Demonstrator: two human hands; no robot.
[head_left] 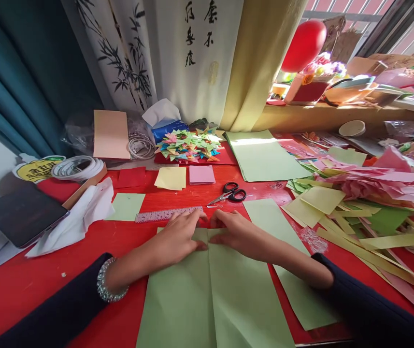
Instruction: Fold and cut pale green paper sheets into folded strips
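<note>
A large light green sheet of paper point(178, 295) lies before me with a crease running down its middle. At its far edge, just left of the crease, my left hand point(181, 232) has its fingers curled and the thumb on the paper. My right hand point(234, 232) pinches the same edge just right of the crease. Both hands look closed on the sheet, though some fingertips are hidden. Beyond the left fingers lies a pink ruler point(156, 215). Black-handled scissors point(230, 192) rest past the right hand. Another green sheet point(293, 275) lies partly under my right forearm.
Small red point(131, 177), yellow point(170, 178) and pink paper squares point(201, 174) line the back. Behind them is a pile of folded paper pieces point(192, 145). A green paper stack point(264, 157) stands right of it. Paper strips point(369, 241) cover the right; a dark tablet-like slab point(23, 208) is left.
</note>
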